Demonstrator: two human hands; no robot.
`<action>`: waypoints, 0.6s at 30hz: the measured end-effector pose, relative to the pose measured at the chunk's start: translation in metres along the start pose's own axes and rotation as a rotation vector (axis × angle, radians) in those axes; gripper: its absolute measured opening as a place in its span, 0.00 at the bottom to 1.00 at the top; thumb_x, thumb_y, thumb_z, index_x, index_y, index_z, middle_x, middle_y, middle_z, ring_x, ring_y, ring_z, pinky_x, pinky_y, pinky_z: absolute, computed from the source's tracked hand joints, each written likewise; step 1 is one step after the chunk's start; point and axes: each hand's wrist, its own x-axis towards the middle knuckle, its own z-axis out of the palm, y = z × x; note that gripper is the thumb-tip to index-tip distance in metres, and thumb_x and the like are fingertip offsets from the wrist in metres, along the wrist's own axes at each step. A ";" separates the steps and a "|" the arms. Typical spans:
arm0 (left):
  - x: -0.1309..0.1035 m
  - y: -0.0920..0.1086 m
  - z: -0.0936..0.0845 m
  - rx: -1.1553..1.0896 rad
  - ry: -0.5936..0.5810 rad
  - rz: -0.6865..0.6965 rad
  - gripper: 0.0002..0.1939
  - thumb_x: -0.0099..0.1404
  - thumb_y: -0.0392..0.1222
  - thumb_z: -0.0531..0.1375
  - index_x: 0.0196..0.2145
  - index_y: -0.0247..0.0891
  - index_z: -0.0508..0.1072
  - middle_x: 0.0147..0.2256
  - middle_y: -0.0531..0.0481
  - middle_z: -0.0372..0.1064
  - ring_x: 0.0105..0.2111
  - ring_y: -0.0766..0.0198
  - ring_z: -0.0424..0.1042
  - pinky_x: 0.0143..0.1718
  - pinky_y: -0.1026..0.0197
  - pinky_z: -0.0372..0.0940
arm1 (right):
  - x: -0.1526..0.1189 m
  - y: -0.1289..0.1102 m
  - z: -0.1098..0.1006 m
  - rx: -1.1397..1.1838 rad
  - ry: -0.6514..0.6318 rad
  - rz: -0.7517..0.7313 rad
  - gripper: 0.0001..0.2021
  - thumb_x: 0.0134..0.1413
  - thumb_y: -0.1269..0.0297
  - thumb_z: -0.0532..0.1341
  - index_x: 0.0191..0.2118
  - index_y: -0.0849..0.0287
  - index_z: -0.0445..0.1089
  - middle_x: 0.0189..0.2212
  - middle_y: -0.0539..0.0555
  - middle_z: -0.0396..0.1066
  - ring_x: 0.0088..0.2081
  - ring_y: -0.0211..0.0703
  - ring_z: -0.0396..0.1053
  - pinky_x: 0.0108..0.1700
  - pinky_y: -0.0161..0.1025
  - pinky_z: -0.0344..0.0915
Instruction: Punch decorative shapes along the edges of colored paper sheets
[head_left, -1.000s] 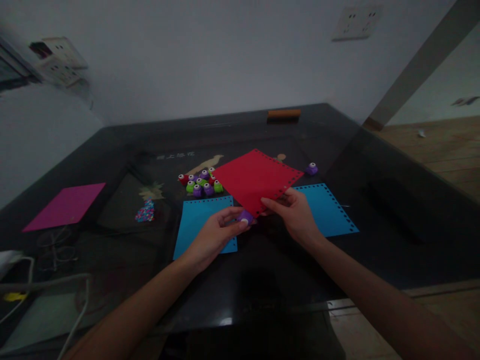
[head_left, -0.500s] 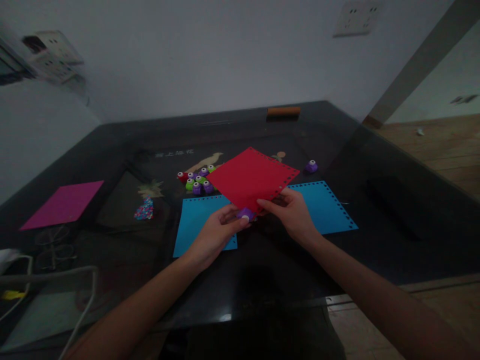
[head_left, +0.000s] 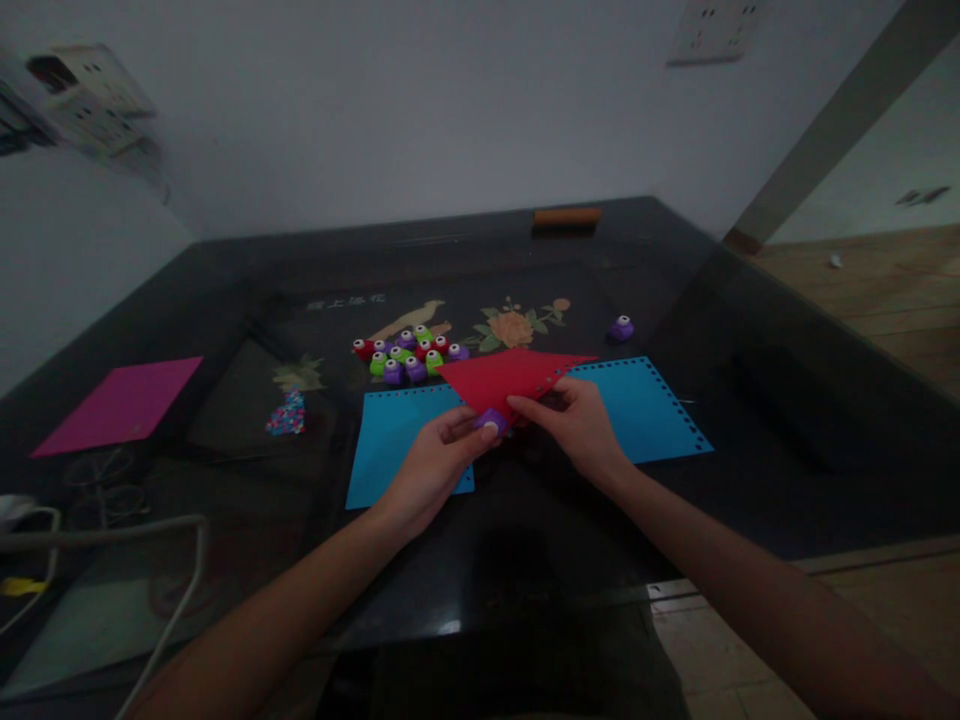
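Left hand [head_left: 424, 468] has fingers wrapped round a chunky purple plastic gadget [head_left: 490, 420] at the near corner of a thin, tilted red sheet [head_left: 510, 380], right hand [head_left: 585, 428] pinching its hole-dotted edge, with smooth blue paper [head_left: 382, 450] partly behind left fingers and rounded, knob-topped gadgets [head_left: 401, 355] beyond.

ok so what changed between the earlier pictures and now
The red paper sheet has tilted, its far corner lower in view, uncovering the printed peach-coloured flower. Nothing taken or let go: the left hand keeps the purple plastic punch, the right hand the sheet.
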 end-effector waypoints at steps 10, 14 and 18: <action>-0.003 0.002 0.004 -0.016 0.037 -0.022 0.12 0.51 0.36 0.68 0.36 0.34 0.76 0.36 0.48 0.75 0.40 0.60 0.73 0.46 0.58 0.65 | 0.000 0.000 0.002 0.057 -0.011 -0.014 0.08 0.41 0.60 0.69 0.27 0.58 0.74 0.27 0.52 0.77 0.28 0.43 0.74 0.33 0.41 0.71; -0.002 0.002 0.003 -0.006 0.030 -0.001 0.11 0.52 0.37 0.68 0.35 0.34 0.76 0.36 0.48 0.76 0.40 0.61 0.73 0.46 0.59 0.65 | -0.001 -0.001 0.003 0.090 -0.036 -0.004 0.08 0.41 0.61 0.69 0.29 0.58 0.75 0.28 0.52 0.77 0.28 0.42 0.74 0.34 0.41 0.71; -0.001 0.001 0.004 0.002 0.012 0.011 0.11 0.52 0.38 0.68 0.36 0.34 0.76 0.37 0.48 0.76 0.41 0.61 0.73 0.47 0.59 0.64 | -0.001 -0.001 0.004 0.106 -0.046 0.007 0.09 0.41 0.60 0.69 0.29 0.58 0.75 0.28 0.52 0.77 0.28 0.42 0.74 0.33 0.41 0.71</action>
